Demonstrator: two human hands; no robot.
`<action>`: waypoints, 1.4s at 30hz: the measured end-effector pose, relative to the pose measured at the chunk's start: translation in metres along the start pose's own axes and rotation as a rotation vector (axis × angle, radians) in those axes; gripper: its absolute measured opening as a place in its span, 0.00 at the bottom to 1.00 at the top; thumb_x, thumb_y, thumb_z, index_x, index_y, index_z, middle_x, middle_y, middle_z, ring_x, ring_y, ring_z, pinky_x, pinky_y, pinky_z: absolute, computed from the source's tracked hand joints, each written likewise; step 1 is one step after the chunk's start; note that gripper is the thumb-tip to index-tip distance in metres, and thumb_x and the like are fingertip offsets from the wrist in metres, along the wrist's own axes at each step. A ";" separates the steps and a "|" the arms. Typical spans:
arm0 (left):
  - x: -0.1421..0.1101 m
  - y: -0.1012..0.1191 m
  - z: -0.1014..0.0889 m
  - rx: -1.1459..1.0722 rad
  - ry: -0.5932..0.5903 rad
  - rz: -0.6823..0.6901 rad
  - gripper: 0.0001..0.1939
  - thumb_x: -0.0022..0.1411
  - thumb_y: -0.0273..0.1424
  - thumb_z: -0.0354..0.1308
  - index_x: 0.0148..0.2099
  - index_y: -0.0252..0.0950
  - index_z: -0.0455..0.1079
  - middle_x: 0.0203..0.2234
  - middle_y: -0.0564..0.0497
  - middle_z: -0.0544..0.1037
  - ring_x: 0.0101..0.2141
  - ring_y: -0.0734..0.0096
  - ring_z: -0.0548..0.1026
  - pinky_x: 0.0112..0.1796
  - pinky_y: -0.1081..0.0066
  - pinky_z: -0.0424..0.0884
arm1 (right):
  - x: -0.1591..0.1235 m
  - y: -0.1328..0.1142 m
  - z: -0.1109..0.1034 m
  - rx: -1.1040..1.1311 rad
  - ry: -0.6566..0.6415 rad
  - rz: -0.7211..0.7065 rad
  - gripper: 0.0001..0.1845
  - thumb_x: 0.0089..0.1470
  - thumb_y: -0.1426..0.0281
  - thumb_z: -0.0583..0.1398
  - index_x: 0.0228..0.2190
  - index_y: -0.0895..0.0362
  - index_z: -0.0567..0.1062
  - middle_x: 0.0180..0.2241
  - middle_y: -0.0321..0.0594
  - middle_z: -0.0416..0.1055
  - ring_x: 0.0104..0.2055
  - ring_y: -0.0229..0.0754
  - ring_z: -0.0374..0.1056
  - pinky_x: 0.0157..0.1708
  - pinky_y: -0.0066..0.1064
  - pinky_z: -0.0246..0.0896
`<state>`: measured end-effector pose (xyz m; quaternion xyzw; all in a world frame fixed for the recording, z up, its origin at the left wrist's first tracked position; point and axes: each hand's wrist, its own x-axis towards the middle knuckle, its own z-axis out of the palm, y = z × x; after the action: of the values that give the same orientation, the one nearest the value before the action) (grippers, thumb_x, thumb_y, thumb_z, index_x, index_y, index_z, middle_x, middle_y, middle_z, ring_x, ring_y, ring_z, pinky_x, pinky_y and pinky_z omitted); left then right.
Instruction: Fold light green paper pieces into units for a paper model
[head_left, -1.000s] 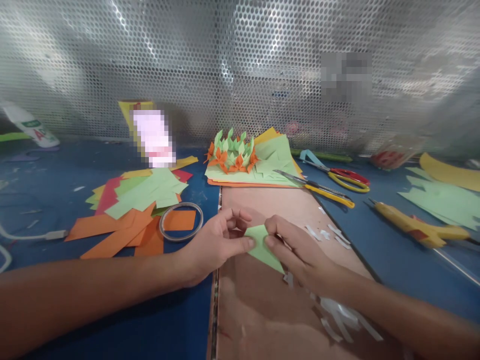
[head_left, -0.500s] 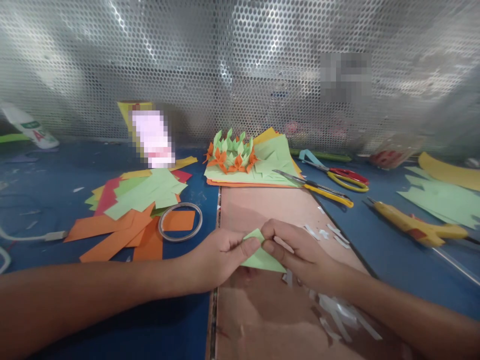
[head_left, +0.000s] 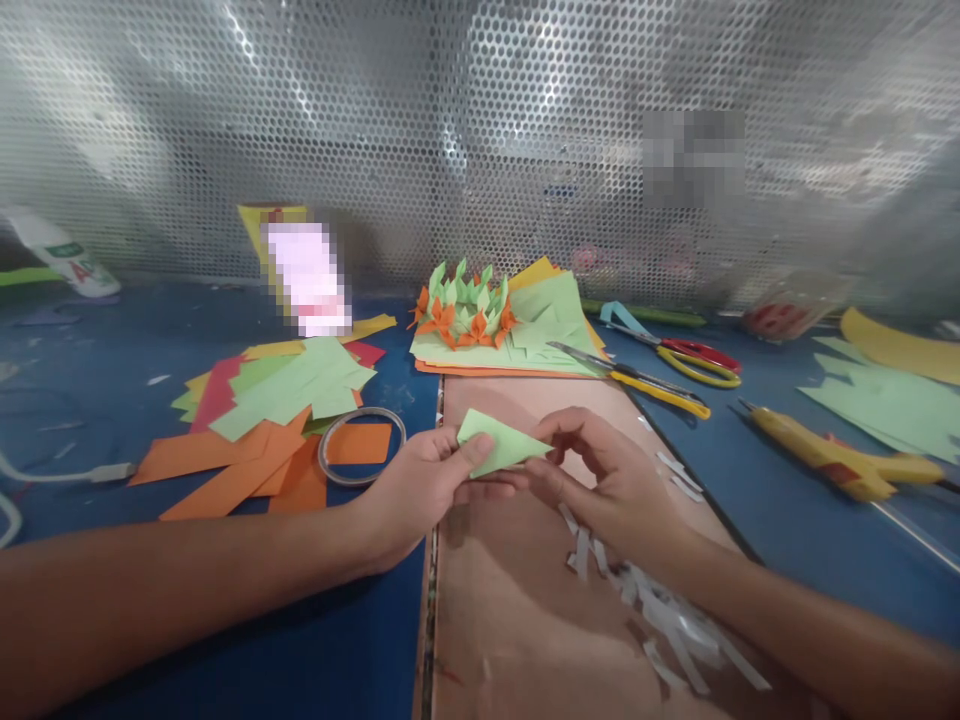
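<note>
The left hand [head_left: 424, 488] pinches a pale-green, pointed folded paper [head_left: 504, 446]; the right hand [head_left: 616, 478] pinches its tip. Uneven pressure could crease it crookedly.

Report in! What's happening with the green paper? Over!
Left hand pinching green paper; right hand at its pointed tip. Paper held above brown board. White scraps on board, apart from paper.

L hand [head_left: 420, 490] thumb on top, fingers under; R hand [head_left: 619, 480] in thumb-index pinch; forearms [head_left: 202, 585] angled in.
</note>
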<state>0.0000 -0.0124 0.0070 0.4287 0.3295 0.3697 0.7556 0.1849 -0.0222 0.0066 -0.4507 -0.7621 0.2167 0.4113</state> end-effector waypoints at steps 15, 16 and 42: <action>0.002 -0.006 -0.004 0.016 0.016 0.058 0.11 0.58 0.34 0.56 0.39 0.33 0.75 0.32 0.49 0.79 0.34 0.74 0.75 0.40 0.73 0.70 | 0.000 0.004 -0.002 0.134 -0.048 -0.021 0.04 0.50 0.73 0.59 0.31 0.55 0.67 0.29 0.37 0.64 0.31 0.38 0.61 0.31 0.30 0.59; 0.002 -0.006 -0.004 0.024 0.018 0.075 0.11 0.59 0.34 0.56 0.40 0.33 0.74 0.33 0.49 0.79 0.36 0.73 0.75 0.42 0.72 0.70 | 0.000 0.004 -0.002 0.135 -0.052 -0.042 0.05 0.50 0.73 0.59 0.31 0.55 0.67 0.30 0.37 0.64 0.31 0.38 0.61 0.32 0.30 0.59; 0.001 -0.004 0.000 -0.083 0.042 0.080 0.09 0.59 0.32 0.55 0.39 0.34 0.74 0.35 0.50 0.80 0.37 0.72 0.76 0.44 0.73 0.69 | 0.005 0.001 -0.006 -0.051 0.017 -0.143 0.07 0.47 0.73 0.62 0.32 0.53 0.76 0.32 0.40 0.72 0.34 0.39 0.68 0.33 0.30 0.65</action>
<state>0.0016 -0.0130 0.0027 0.4018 0.3122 0.4218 0.7505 0.1893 -0.0174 0.0113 -0.4074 -0.7941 0.1634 0.4203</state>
